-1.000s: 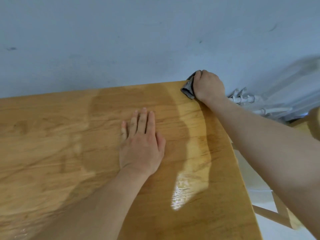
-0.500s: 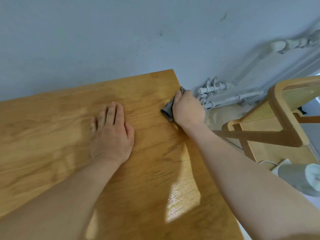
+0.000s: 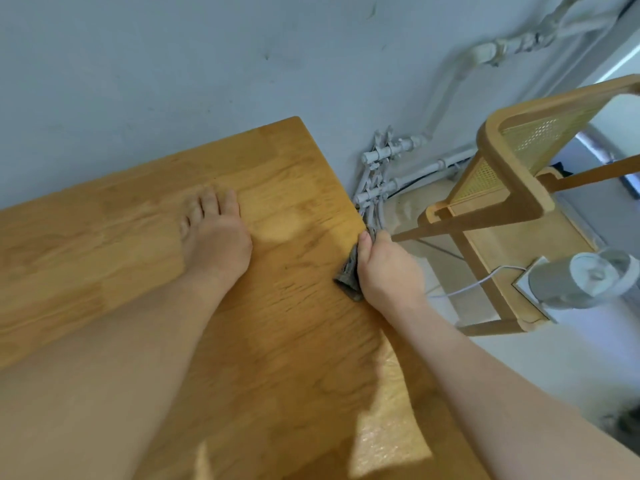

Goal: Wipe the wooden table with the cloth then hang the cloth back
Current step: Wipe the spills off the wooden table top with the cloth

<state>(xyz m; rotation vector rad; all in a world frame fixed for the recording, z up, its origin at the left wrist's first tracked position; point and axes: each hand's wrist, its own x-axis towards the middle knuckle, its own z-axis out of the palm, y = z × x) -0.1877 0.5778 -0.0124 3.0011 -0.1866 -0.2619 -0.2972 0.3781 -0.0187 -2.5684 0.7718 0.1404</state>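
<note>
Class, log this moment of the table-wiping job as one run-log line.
stage: wiping | right hand: presses cloth on table's right edge | left hand: flat on tabletop | cloth not yet hung

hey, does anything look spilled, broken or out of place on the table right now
Nothing stands out. The wooden table shows no spill or damage; the right hand presses the cloth at its right edge, the left hand lies flat.

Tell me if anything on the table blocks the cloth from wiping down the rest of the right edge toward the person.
Nothing visible does. The right hand presses the dark grey cloth on the right edge of the light brown wooden table; the edge nearer the person is bare wood. The left hand lies flat, off to the left.
</note>
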